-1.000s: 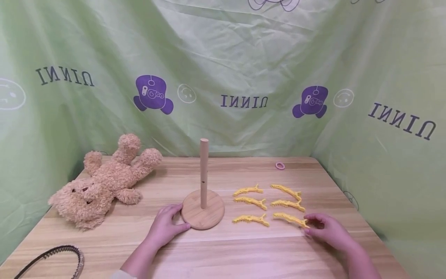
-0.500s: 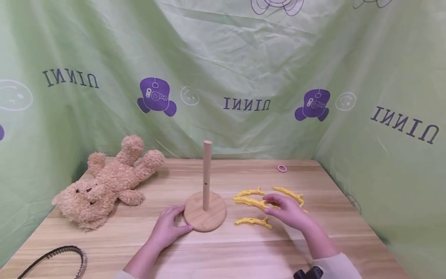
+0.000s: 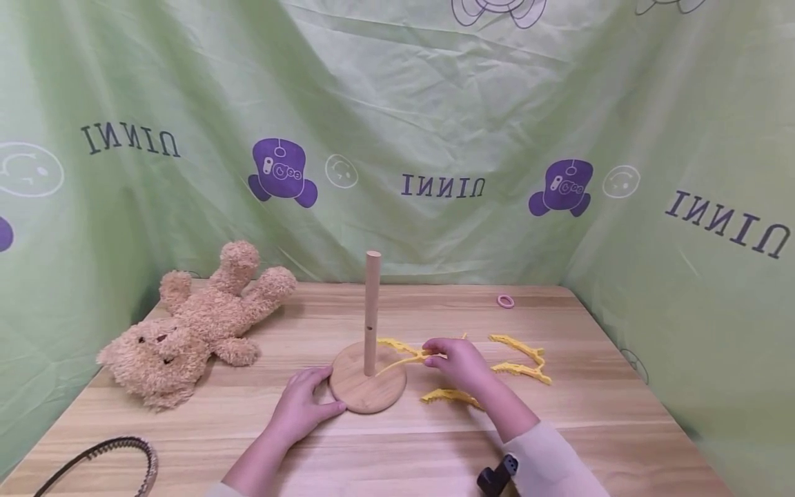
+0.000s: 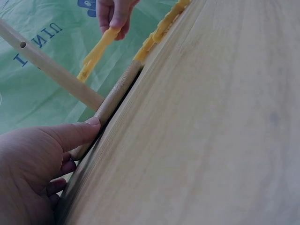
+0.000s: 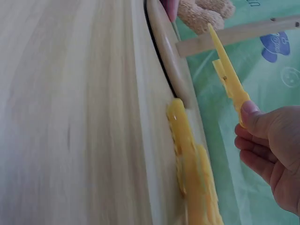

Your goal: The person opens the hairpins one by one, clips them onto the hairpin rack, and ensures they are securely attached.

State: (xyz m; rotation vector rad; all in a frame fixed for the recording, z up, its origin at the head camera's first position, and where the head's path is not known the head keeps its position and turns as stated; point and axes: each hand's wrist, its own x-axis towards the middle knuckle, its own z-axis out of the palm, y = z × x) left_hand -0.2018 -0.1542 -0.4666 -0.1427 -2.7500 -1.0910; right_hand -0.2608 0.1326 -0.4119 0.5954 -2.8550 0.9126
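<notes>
Head cam: clip (image 3: 402, 353) partly behind hand (image 3: 456, 362)

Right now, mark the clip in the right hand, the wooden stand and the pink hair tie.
yellow hair clip (image 3: 404, 355), head view, on its opened prongs.
wooden peg stand (image 3: 371, 310), head view, mid-way up the upright dowel.
pink hair tie (image 3: 506, 301), head view, on the ring's rim.

Staged recording booth, not a lived-in room. Printed green backdrop cloth (image 3: 435, 103) with purple logos hangs from 9 through 12 to 3 o'clock, closing in a bare wooden table (image 3: 397, 449).
</notes>
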